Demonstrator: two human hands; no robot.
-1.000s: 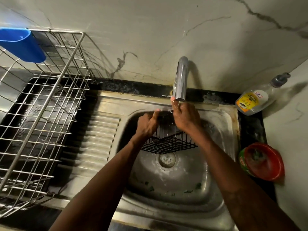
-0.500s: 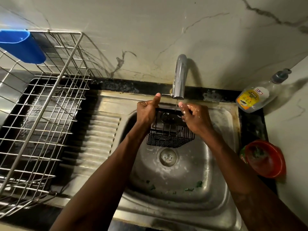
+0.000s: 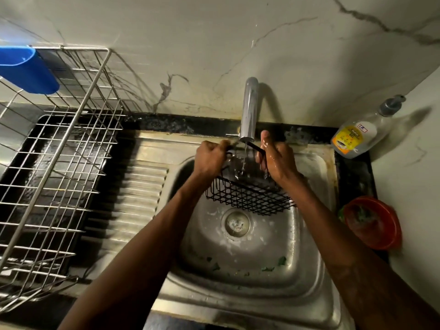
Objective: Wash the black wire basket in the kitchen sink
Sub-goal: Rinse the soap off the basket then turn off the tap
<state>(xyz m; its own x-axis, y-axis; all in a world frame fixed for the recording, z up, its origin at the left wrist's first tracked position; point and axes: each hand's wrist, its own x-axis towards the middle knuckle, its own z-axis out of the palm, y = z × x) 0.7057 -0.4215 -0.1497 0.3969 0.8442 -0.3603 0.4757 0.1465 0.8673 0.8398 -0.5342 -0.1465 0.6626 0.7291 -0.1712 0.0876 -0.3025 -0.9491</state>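
My two bare forearms are reaching out over the front rim of the steel sink (image 3: 238,313). In the bottom of its bowl, a few green scraps (image 3: 282,260) are lying nearest me, and just past them the round drain (image 3: 237,224) is showing among patches of foam.

Above the drain I am holding the black wire basket (image 3: 250,198) up off the bottom of the bowl, tilted, its mesh underside facing me and its right corner sitting lower. My left hand (image 3: 210,158) is gripping the top wire on the left side, fingers (image 3: 214,148) curled tight round it. My right hand (image 3: 277,163) is wet and is gripping the right side, its fingers wrapped round the wire and the thumb pointing up.

A thin stream of water (image 3: 244,158) is running from the chrome tap (image 3: 249,108) down between my hands into the basket.

To my left, the ribbed drainboard (image 3: 138,186) is lying beside the bowl, and a steel dish rack (image 3: 59,151) is standing past it on the dark worktop (image 3: 354,177), with a blue cup (image 3: 26,70) hanging at its far corner. To my right, a red bowl (image 3: 373,222) is sitting near the sink's edge, and farther back a clear soap bottle (image 3: 357,136) with a yellow label is leaning toward the veined marble wall (image 3: 214,44).
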